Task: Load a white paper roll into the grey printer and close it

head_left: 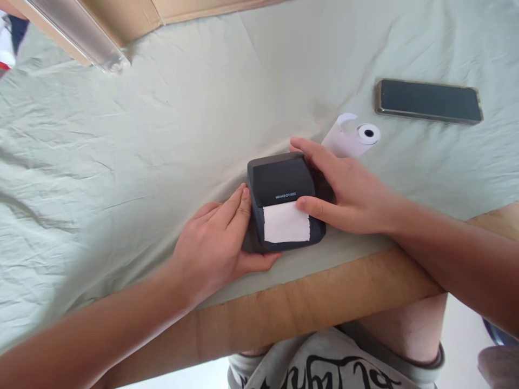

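Observation:
A dark label printer [284,173] marked NIIMBOT lies on the cloth in front of me, with a strip of white label paper [286,222] over its near part. The paper's side edges look ragged. My left hand [219,237] holds the printer's left side, fingers together along that edge and thumb at the near corner. On the opposite side, my right hand [344,186] grips the printer, its thumb resting at the paper's upper right corner. Part of the printer's right side is hidden under this hand. Just beyond my right hand lies a white paper roll [368,134] with a loose curled end.
A phone [432,101] in a clear case lies at the far right on the pale green cloth [170,113]. Cardboard [130,19] and a clear plastic piece [87,38] stand at the far left. The wooden table edge [300,302] runs close to my lap.

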`<state>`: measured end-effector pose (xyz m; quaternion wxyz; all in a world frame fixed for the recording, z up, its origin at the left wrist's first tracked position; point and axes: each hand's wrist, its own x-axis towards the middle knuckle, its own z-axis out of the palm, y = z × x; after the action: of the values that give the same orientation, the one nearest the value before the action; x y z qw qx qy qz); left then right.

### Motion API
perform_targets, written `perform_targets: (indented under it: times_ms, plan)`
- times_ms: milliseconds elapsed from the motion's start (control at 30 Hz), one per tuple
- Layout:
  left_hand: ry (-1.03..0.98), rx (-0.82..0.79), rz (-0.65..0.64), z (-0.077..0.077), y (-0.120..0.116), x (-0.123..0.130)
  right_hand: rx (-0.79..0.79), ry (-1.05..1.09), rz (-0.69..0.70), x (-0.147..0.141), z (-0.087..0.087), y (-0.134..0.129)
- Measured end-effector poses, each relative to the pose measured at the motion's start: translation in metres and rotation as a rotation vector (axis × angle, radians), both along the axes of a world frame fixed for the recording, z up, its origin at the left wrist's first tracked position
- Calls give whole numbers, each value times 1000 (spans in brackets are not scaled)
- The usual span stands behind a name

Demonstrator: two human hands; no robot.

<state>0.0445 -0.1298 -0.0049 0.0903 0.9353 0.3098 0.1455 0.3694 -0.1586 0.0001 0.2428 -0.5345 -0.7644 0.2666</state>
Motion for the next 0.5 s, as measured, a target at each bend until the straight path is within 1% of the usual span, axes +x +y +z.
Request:
perform_targets:
  times_ms: [67, 133, 233, 333, 433, 500]
  plan:
    - [1, 40, -23, -2, 1, 0, -22, 24, -5, 1, -1, 2]
    - [-3, 43, -42, -3, 2, 1, -55, 72, -7, 4, 0, 4]
    - [-18, 3, -9, -2, 4, 2, -69, 103, 4, 8, 7, 5]
    - [0, -43, 9, 0, 5, 3, 16, 58, -11, 9, 15, 2]
    - [23, -32, -12, -1, 5, 5, 153, 6, -101, 5, 20, -1]
    - [27, -13, -18, -2, 4, 6, 154, 40, -144, -2, 24, -3]
